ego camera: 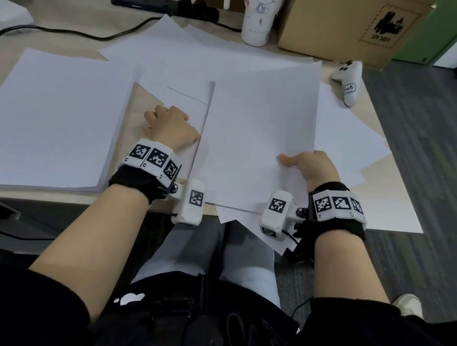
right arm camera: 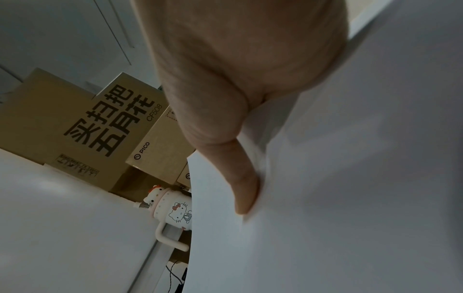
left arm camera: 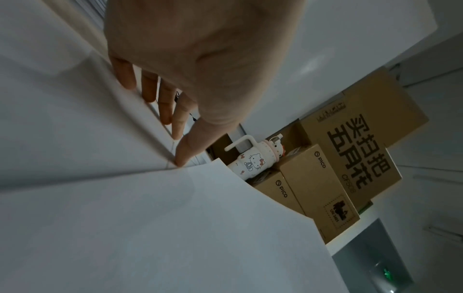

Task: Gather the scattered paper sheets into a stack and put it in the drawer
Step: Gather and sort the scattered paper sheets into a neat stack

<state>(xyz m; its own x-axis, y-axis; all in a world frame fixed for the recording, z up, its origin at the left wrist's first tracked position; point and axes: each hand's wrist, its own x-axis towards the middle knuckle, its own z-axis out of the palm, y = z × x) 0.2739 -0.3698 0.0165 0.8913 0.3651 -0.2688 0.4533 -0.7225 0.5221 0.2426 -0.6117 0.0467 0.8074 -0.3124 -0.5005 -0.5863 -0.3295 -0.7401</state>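
White paper sheets (ego camera: 208,54) lie scattered and overlapping across the desk (ego camera: 139,103). A thick, tidy stack (ego camera: 48,120) sits at the left. My left hand (ego camera: 167,124) rests on the middle sheets; in the left wrist view its fingers (left arm camera: 165,107) are straight, their tips touching the paper edges. My right hand (ego camera: 306,165) pinches the near right edge of a large sheet (ego camera: 258,136), thumb (right arm camera: 243,188) on top and the fingers hidden beneath. That sheet (right arm camera: 350,198) is raised off the others. No drawer is in view.
At the back of the desk stand a Hello Kitty bottle (ego camera: 259,8) and a cardboard PICO box (ego camera: 352,20), with a power strip (ego camera: 162,6) and cables to their left. A white plush toy (ego camera: 348,81) lies by the right edge. Some sheets overhang the near edge above my lap.
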